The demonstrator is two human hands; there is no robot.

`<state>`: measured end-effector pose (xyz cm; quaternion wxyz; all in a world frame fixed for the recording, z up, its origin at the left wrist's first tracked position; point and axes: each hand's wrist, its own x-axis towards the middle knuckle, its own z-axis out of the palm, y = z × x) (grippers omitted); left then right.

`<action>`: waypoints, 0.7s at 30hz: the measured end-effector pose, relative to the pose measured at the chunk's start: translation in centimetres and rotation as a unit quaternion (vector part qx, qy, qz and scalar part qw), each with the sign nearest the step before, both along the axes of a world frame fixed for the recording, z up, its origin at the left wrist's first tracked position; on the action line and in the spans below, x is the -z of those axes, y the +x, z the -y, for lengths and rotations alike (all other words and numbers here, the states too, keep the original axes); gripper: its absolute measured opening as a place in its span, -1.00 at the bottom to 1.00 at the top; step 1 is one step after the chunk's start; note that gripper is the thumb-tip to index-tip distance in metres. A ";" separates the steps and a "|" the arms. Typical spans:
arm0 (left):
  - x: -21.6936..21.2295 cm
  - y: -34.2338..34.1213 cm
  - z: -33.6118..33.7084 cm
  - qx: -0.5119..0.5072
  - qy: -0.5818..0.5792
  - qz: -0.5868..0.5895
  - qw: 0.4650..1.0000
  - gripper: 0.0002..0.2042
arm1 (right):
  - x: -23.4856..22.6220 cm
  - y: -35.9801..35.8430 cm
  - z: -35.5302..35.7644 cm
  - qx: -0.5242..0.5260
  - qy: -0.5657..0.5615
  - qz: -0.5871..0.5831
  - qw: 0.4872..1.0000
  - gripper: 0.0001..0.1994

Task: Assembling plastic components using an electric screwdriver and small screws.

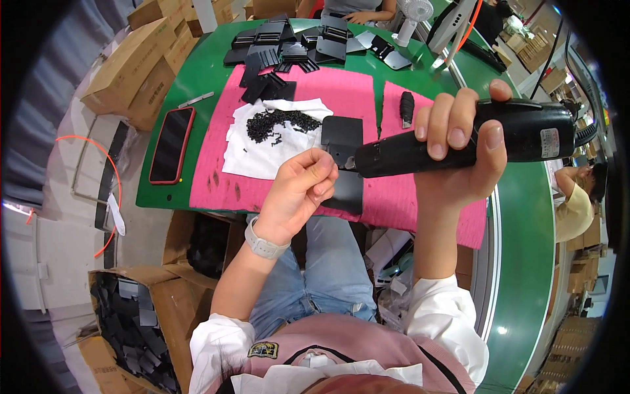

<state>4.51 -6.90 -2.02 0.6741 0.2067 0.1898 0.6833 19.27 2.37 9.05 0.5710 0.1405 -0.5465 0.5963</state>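
Black electric screwdriver (472,141) lies level across the middle of the head view, its thick body to the right and its tip pointing left at a black flat plate (342,139) on the pink mat (354,98). The right hand (459,148) grips the screwdriver around its middle, fingers wrapped over the top and clamped on it, thumb underneath. The left hand (298,190) is raised just left of the tool's tip, its fingertips pinched together; whether something small sits between them cannot be told. A pale grey wristband (262,244) is on the left wrist. A second black plate (346,192) lies just below the first, partly behind the left hand.

On the mat to the left of the plate a white sheet (252,154) carries a heap of small black screws (282,123). A small black cylinder (407,107) stands near the right hand. The mat lies on a green table (197,85). A phone with a red case (171,144) lies on the green surface left of the mat, with a thin metal tool (195,100) above it. More black parts (295,43) are piled at the far end of the table, near a white fan (412,16). Cardboard boxes (134,69) stand to the left, and an open box of black parts (131,328) sits at lower left. Another person (577,203) is at the right edge.
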 end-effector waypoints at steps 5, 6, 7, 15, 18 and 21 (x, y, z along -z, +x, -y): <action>-0.4 0.7 0.2 -0.013 -0.029 -0.013 0.999 -0.88 | 0.6 0.4 0.2 0.000 -0.011 -0.010 1.000 -0.66; -0.4 0.8 0.3 -0.016 -0.035 -0.031 0.999 -0.87 | 0.7 0.5 0.2 0.005 -0.015 -0.011 1.000 -0.66; -0.4 1.0 0.3 -0.020 -0.040 -0.050 0.998 -0.86 | 0.8 0.5 0.3 0.001 -0.019 -0.013 1.000 -0.66; -0.3 1.4 0.4 -0.038 0.004 -0.066 0.997 -0.84 | 1.2 0.9 0.6 -0.025 -0.017 -0.025 0.999 -0.65; -0.3 1.4 0.6 -0.045 -0.001 -0.075 0.996 -0.84 | 1.3 1.0 0.6 -0.012 -0.008 -0.028 0.999 -0.65; -0.3 1.5 0.7 -0.044 -0.012 -0.073 0.996 -0.84 | 1.4 1.1 0.5 -0.029 -0.015 -0.053 0.998 -0.63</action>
